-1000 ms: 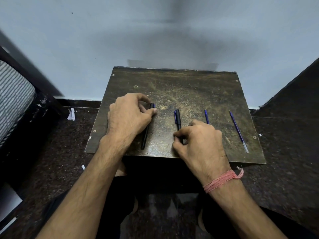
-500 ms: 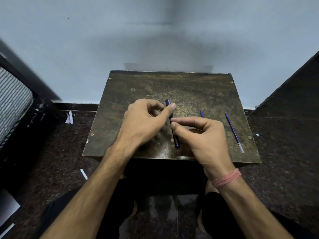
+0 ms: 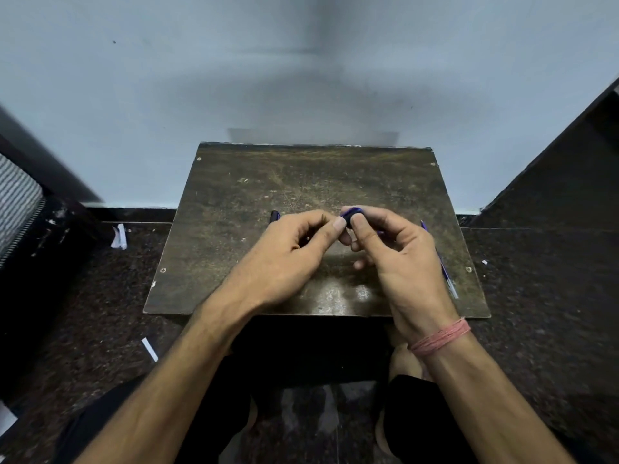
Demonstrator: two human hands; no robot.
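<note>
The pen [image 3: 352,216] is held up at the centre of the frame, above the bench [image 3: 301,182], with its dark blue end pointing towards the camera. The right grip [image 3: 402,259] is closed round it, thumb and forefinger pinching the barrel and the other fingers curled below. The left grip [image 3: 284,259] comes in from the left with its fingers curled. Its thumb tip touches the pen's near end, but I cannot tell whether it truly holds the pen.

A second pen [image 3: 274,216] lies on the bench just left of centre, mostly hidden behind the left grip. A thin blue refill [image 3: 447,276] lies along the bench's right side, partly behind the right grip. A pink thread band [image 3: 442,336] circles the right wrist. A paper scrap [image 3: 119,236] lies on the dark floor [image 3: 83,296] at the left.
</note>
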